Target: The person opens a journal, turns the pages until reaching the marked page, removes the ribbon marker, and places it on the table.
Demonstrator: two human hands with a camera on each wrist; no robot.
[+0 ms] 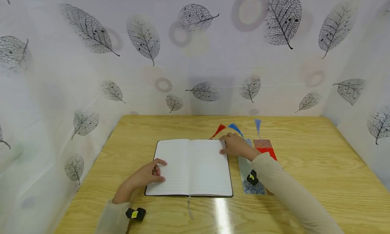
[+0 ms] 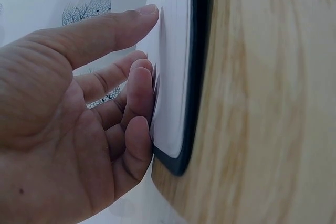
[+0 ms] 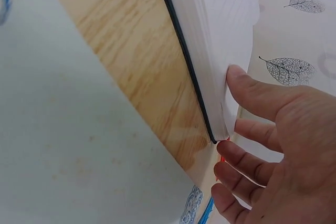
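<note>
An open notebook [image 1: 207, 173] with blank lined pages and a dark cover lies on the table. My left hand [image 1: 147, 174] rests at its left page, thumb and index finger extended over the paper, the other fingers loosely bent by the page edge. At the upper right corner is my right hand [image 1: 236, 145]; its thumb [image 3: 240, 74] touches the right page and its relaxed fingers reach past the corner. A red tassel [image 1: 218, 130] pokes out above the notebook's top edge, its cord leading to the book; whatever it hangs from is hidden.
Right of the notebook lies a pale bookmark [image 1: 244, 169] with blue patterned ends, partly under my right arm, near a blue tassel [image 1: 236, 129]. Beside it is a red bookmark [image 1: 265, 145] with a lilac tassel [image 1: 258, 125]. A thin ribbon [image 1: 189, 207] hangs from the notebook's spine.
</note>
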